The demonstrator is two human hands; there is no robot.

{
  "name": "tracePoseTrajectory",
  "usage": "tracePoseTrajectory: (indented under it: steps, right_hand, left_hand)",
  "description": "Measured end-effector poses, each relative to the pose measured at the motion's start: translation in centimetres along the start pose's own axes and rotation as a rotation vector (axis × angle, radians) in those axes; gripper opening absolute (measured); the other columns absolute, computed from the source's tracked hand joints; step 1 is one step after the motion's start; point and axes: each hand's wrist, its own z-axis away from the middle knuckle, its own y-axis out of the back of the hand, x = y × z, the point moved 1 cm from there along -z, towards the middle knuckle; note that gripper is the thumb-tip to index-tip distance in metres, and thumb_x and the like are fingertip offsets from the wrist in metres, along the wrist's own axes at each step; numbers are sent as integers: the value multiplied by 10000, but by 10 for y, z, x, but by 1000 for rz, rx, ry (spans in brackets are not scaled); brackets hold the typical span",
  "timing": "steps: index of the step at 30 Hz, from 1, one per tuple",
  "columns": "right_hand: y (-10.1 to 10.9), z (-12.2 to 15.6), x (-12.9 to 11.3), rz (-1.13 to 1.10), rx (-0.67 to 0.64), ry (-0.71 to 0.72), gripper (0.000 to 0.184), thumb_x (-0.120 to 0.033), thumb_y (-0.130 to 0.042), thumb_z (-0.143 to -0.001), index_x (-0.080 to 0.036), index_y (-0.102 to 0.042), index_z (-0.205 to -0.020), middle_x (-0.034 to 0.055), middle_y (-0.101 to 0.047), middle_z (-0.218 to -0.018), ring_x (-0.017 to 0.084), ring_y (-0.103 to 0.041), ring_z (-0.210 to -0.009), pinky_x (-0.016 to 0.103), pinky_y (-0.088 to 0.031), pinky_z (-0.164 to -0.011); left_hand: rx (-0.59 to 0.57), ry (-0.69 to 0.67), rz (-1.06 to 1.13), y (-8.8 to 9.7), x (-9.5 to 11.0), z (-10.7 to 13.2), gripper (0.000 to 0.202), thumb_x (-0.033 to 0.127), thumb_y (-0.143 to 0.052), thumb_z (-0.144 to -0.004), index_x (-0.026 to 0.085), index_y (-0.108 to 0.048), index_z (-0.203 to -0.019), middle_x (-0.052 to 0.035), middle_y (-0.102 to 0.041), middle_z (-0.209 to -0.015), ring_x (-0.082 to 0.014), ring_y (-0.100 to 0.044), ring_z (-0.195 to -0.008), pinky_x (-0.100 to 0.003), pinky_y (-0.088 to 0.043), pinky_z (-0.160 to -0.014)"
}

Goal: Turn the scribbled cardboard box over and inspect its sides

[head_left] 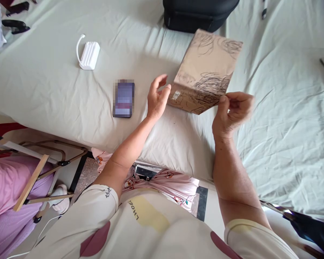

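A tan cardboard piece (pixel 213 64), bent along a crease and covered in dark scribbles, is held tilted above the sheet-covered surface. My right hand (pixel 230 111) pinches its right edge at the crease between thumb and fingers. On the other side, my left hand (pixel 158 99) is open, fingers curved and apart, with the thumb close to the cardboard's left corner. Whether that thumb touches it, I cannot tell. A small pale label shows on the lower panel. Left of my left hand lies a phone (pixel 123 99), its screen blurred out.
A white power bank (pixel 89 55) with a looped cable lies at upper left. Behind the cardboard stands a black case (pixel 199 16). Black-handled items (pixel 15 26) are at the far upper left. A person in pink (pixel 13 187) sits at lower left beside a folding frame (pixel 31 183).
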Motion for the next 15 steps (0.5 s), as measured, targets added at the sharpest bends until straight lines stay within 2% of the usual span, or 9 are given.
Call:
tracePoseTrajectory:
  steps: [4, 8, 11, 15]
  right_hand:
    - [-9, 4, 13, -73, -102, -27, 478, -711, -620, -972, -271, -584, -1156, 9, -554, -905, 195, -646, -797, 402, -570, -773]
    - [-11, 5, 20, -78, -154, -4, 518, -676, -708, -927, -267, -574, -1216, -17, -571, -868, 179, -658, -805, 377, -583, -769]
    - [-9, 5, 24, -26, -229, -50, 533, -666, -717, -919, -265, -557, -1232, 0, -609, -897, 195, -676, -849, 381, -586, -763]
    - [-7, 5, 34, 61, -320, -115, 457, -645, -748, -899, -270, -566, -1087, 24, -649, -913, 218, -675, -850, 398, -579, -734]
  left_hand:
    - [-67, -74, 59, -2, 10, 3, 460, 715, -560, -1009, 288, -678, -1136, -64, -725, -1182, -235, -695, -1236, -388, -530, -1146]
    - [-70, -95, 94, -4, 8, 4, 635, 844, -615, -900, 257, -682, -1135, -71, -725, -1135, -246, -721, -1140, -392, -557, -1080]
    - [-77, -63, 80, -3, 4, 3, 626, 827, -633, -901, 251, -688, -1140, -62, -711, -1123, -254, -719, -1181, -404, -544, -1104]
    - [-63, -14, 83, -2, 1, 2, 497, 711, -682, -948, 250, -697, -1132, -62, -711, -1155, -273, -692, -1277, -433, -505, -1184]
